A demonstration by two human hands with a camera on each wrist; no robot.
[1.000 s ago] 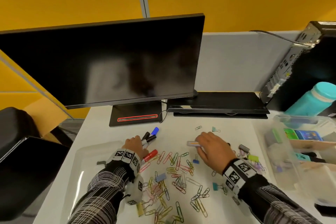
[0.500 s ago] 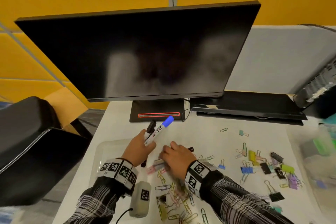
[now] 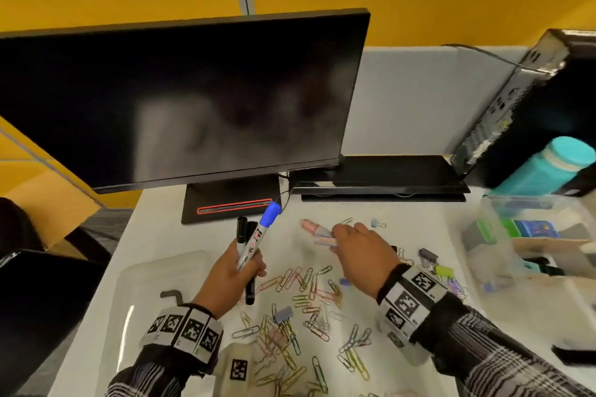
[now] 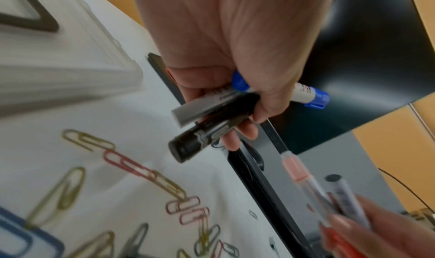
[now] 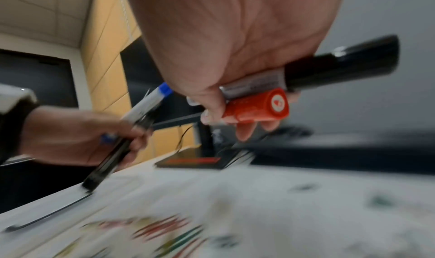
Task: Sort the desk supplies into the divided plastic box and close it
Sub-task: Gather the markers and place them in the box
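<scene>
Since half a second ago: right hand [image 3: 361, 251] has left the left hand's side and swung toward the desk's right edge, markers in its grip; left hand [image 3: 233, 271] has kept its bundle raised.

Left hand: fingers curled round a blue-capped marker [image 3: 259, 237] and black markers [image 3: 242, 232], held upright above the desk's near-left part.

Right hand: fingers curled round an orange-capped marker [image 5: 256, 104] and a black-capped marker [image 5: 341, 64]; motion blur hides further detail.

Box [image 3: 503, 235]: clear, divided, lid off, at the desk's right edge, already holding some items.

Lid [image 3: 154, 280]: clear, flat at the desk's left edge.

Paper clips [image 3: 309, 296]: scattered over the desk's near middle. Binder clips [image 3: 442, 269]: loose, near the box.

Step in hand, by judgement: gathering markers for one compartment. Next move calls for carrying both bundles across to the box, laying them lengthwise in a long compartment, clear of the dividers. Clips and lid remain.
</scene>
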